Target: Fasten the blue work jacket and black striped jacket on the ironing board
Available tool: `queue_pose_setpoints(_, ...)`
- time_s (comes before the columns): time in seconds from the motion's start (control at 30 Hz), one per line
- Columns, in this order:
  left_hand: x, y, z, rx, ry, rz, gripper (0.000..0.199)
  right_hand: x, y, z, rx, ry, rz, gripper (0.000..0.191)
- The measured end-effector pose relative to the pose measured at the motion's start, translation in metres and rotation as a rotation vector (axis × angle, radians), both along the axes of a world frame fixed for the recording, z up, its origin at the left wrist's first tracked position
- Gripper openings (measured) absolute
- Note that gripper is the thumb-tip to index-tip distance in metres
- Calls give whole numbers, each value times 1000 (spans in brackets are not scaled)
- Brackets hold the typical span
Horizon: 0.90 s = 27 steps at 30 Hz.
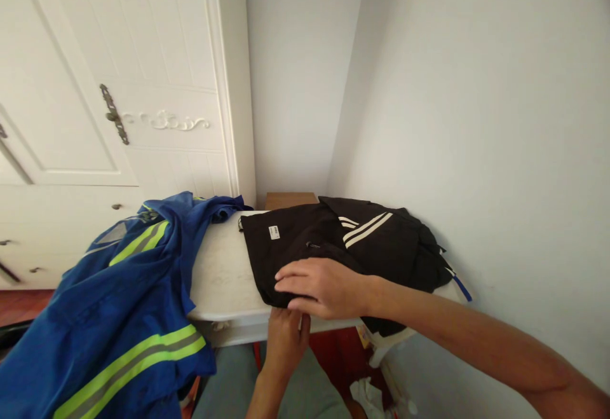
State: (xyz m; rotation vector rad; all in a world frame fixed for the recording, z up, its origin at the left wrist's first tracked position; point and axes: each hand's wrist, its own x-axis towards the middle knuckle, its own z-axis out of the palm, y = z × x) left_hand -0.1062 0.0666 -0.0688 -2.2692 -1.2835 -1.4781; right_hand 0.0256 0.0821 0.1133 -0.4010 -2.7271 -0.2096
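A black cloth garment with cream stripes (290, 247) lies on top of the white table with a smooth top (219, 279). It covers the middle and right side of the table, and part of it hangs down over the front edge near the right end. A small white label with dark print (274, 233) sits on the black garment, and a thin blue strip (462, 288) pokes out past its right end.

The person's right hand (321, 288) rests on the black garment near the front edge of the table. Its fingers are loose and a little bent, with a gap above the thumb. The left hand (288, 333) is just below it, right at the table's front edge, touching the garment. Its fingertips are hidden, so one cannot tell how tightly either hand has hold of the cloth.

A blue cloth garment with bright yellow and grey bands (143, 301) drapes over the table's left end. A tall white cupboard with dark metal handles (176, 56) stands behind the table on the left.
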Motion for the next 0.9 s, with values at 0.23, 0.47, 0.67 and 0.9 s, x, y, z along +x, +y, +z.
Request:
queue_pose_setpoints(0.23, -3, -9, 10, -109, -98, -65, 22, 94, 16, 6, -46, 435, -543, 38)
queue_pose_setpoints(0.47, -28, -38, 36, -373, -793, -163, 49, 96, -43, -95, -329, -184, -85, 21)
queue_pose_setpoints(0.67, -48, -39, 51, -348, -835, 116, 46, 81, -69, -94, -432, -60, 49, 35)
queue_pose_setpoints(0.9, -61, 21, 51, -299, -219, 238, 44, 171, 26, -39, -162, 253, -763, 55)
